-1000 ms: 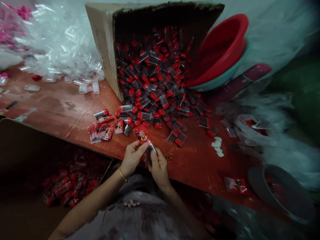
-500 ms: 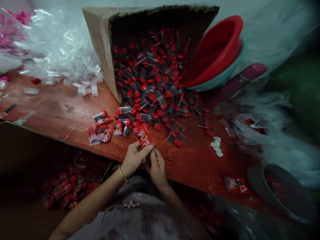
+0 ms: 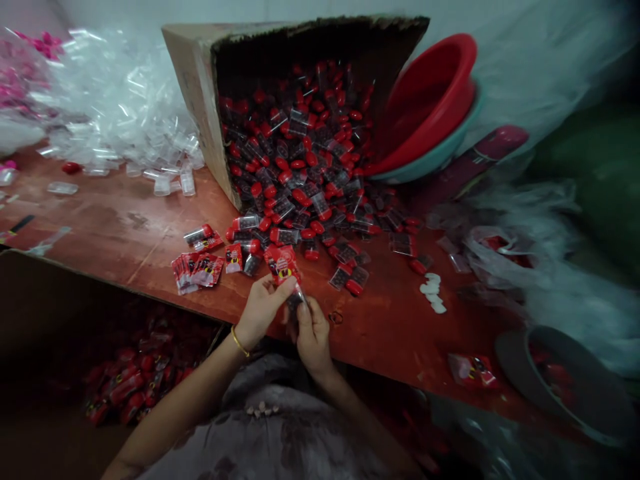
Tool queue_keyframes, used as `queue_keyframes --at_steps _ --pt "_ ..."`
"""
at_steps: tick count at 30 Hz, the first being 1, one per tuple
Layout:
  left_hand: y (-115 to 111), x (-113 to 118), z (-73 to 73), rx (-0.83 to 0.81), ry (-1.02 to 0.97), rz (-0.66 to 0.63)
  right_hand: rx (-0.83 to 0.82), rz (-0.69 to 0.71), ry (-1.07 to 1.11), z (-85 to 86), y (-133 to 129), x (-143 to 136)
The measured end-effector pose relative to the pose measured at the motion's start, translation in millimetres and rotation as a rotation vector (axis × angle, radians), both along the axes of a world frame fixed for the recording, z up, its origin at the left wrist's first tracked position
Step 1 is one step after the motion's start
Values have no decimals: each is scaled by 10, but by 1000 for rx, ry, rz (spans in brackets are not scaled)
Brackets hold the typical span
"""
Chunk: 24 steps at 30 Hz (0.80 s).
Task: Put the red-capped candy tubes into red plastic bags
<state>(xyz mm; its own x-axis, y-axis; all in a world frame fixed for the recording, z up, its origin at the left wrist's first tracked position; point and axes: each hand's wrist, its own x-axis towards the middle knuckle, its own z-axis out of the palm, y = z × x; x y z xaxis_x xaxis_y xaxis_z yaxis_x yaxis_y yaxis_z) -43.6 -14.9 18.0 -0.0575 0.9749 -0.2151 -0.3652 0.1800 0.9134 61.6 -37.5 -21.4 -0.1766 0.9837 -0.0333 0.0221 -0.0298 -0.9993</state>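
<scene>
My left hand [image 3: 263,307], with a yellow bangle at its wrist, pinches a red printed packet [image 3: 283,264] by its lower edge. Close beside it, my right hand [image 3: 313,333] is closed on a clear bottle [image 3: 296,297] with dark contents, which lies against the packet's lower end. Just beyond the hands are many small clear bottles with red caps [image 3: 287,236], spilling from a cardboard box [image 3: 195,87] on its side. Left of the hands lie a fanned pile of red packets [image 3: 205,269] and a single packet [image 3: 233,258].
Clear empty containers [image 3: 120,113] are heaped at the back left of the red table [image 3: 125,220]. Red and teal basins [image 3: 435,100] lean right of the box. White pieces [image 3: 433,293] and a grey bowl [image 3: 550,380] are at the right. Filled red packs [image 3: 135,380] lie below left.
My hands have moved slightly apart, my left hand shifting left with the packet. More of the clear bottle now shows between them. The whole view has shifted slightly.
</scene>
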Motion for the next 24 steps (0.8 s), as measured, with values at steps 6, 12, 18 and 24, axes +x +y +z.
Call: queue_keyframes --at_steps 6,12,18,24 --pt "89 91 45 -14 21 -58 209 -217 -104 -55 -7 -8" --pt "15 176 -58 -18 183 -119 -79 -228 214 -96 -16 -35" --pt "-81 253 -241 212 258 -92 -67 -293 250 -155 40 -20" --pt "-51 60 -207 116 157 -21 170 -142 -109 -82 245 272"
